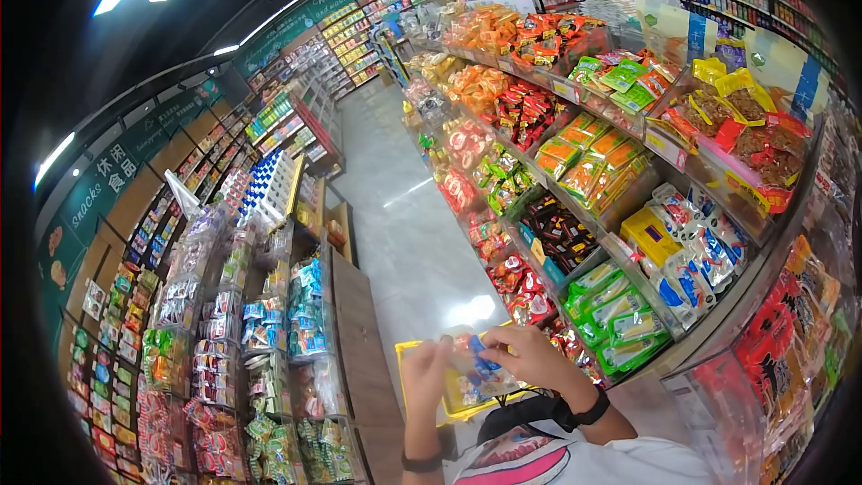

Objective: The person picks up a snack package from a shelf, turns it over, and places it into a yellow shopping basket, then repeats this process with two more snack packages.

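Observation:
My left hand (426,372) is raised over a yellow-rimmed basket (406,348), its fingers bent close together; what they hold, if anything, is too small to make out. Just right of it, my right hand (521,355) pinches a small blue-and-clear packet (476,352) between thumb and fingers. The packet is between the two hands, above the basket. More blue and clear packets (480,382) show inside the basket below my hands. A dark band circles each wrist.
Tiered bins of snacks line the right, with green packs (620,314) near my right arm. On the left are clear candy bins (269,332) beside a wooden panel (357,332). A grey floor aisle (386,189) runs between them. Stocked wall shelves stand behind.

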Tool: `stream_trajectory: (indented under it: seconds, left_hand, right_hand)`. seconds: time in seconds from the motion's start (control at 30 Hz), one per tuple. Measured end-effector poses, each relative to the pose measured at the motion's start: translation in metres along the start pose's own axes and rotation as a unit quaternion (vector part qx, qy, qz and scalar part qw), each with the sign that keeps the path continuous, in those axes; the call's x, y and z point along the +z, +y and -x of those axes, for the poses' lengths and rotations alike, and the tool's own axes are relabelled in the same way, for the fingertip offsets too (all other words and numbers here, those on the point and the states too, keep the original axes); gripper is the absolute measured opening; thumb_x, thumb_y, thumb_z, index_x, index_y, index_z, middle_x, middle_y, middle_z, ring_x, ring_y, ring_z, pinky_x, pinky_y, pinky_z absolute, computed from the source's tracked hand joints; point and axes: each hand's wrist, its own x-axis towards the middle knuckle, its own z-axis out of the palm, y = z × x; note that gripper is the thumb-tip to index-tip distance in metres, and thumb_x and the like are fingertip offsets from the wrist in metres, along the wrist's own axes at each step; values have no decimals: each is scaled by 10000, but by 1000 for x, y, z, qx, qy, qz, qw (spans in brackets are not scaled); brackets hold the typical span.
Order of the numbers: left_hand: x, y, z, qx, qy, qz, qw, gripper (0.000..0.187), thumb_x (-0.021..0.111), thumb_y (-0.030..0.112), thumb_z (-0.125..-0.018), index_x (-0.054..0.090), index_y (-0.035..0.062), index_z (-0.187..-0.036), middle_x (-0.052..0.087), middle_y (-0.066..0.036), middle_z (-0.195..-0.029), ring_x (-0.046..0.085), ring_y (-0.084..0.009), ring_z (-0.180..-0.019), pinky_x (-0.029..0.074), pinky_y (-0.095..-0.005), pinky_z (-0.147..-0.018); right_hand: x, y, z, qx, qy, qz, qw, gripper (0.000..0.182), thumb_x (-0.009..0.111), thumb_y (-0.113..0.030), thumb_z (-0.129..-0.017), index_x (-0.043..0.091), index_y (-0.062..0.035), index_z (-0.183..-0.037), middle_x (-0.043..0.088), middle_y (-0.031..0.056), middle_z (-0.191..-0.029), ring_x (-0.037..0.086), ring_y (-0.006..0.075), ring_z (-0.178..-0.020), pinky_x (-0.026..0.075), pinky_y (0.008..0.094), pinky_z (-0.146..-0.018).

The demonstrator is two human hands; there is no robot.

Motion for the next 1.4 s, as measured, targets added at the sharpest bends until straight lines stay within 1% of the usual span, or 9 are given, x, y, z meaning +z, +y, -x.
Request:
stream_trajectory:
  seconds: [0.13, 0.23, 0.47, 0.6, 0.7, 0.9, 0.97, 1.17, 1.4]
  left_hand:
    - [-4, -4, -2, -24, -12, 38, 999, 254, 570, 159, -895, 613, -18, -717, 611, -35, -663, 512, -65, -586, 380, -208, -551]
    - [-6, 3, -1, -36, -16, 60, 997, 247, 571, 157, -894, 612, -13, -719, 611, -37, -659, 518, -69, -595, 385, -213, -558]
    - [-10, -17, 5, -1, -70, 21, 997, 106, 587, 101, -881, 609, -3, -869, 605, -16, -753, 548, -70, -692, 446, -227, -683]
    - [-3, -5, 13, 74, -205, -69, 974, 148, 571, 109, -896, 587, -10, -983, 606, -8, -828, 560, -80, -772, 454, -241, -728]
    - [-2, -18, 15, 33, -202, -84, 975, 255, 609, 202, -871, 601, -7, -1017, 652, -101, -826, 624, -169, -786, 481, -302, -688]
    - [-1, 0, 15, 9, -208, -140, 968, 268, 559, 114, -897, 526, -22, -1126, 634, -38, -893, 581, -84, -781, 449, -233, -690]
    - [4, -1, 17, 33, -184, -92, 978, 229, 573, 172, -893, 530, -26, -1001, 645, -111, -834, 625, -171, -755, 468, -287, -653]
    - [7, 7, 28, 84, -167, -129, 974, 227, 581, 181, -887, 512, -3, -1000, 645, -157, -775, 653, -234, -727, 472, -331, -602]
    - [4, 24, 32, 67, -189, -154, 967, 241, 572, 166, -889, 499, 20, -1066, 643, -143, -796, 639, -204, -668, 468, -324, -581]
  right_hand:
    - [4, 0, 0, -1, -8, -23, 1000, 129, 597, -145, -821, 595, -20, -853, 583, 140, -757, 567, 280, -687, 443, 339, -634]
    - [6, -4, -1, -1, -6, -48, 999, 121, 668, -70, -787, 598, 0, -857, 600, 96, -739, 590, 179, -681, 455, 286, -635]
    - [-6, 10, -2, 52, -14, -142, 988, 143, 605, -125, -856, 625, -7, -934, 619, 29, -786, 568, 71, -768, 460, 257, -711]
    - [-7, 15, -1, 68, 18, -259, 963, 142, 593, -109, -864, 617, 2, -949, 621, 38, -818, 560, 69, -771, 457, 256, -720]
    - [-1, 21, 0, 59, 21, -235, 970, 138, 591, -102, -862, 615, -4, -956, 620, 45, -823, 555, 82, -760, 455, 265, -721]
    - [-2, 18, 2, 51, 34, -92, 994, 138, 597, -106, -839, 615, -3, -929, 615, 87, -773, 559, 136, -717, 454, 299, -708]
    - [-1, 16, 2, 48, 42, -84, 994, 138, 597, -108, -833, 616, 0, -916, 614, 98, -760, 556, 149, -700, 455, 307, -699]
    - [-3, 13, 3, 24, 51, -89, 994, 71, 628, -39, -821, 618, -10, -885, 574, 30, -707, 514, 76, -636, 415, 238, -583]
    - [-5, 9, 4, 10, 43, -79, 996, 71, 623, -41, -824, 622, -13, -889, 588, 42, -722, 535, 97, -648, 431, 244, -606]
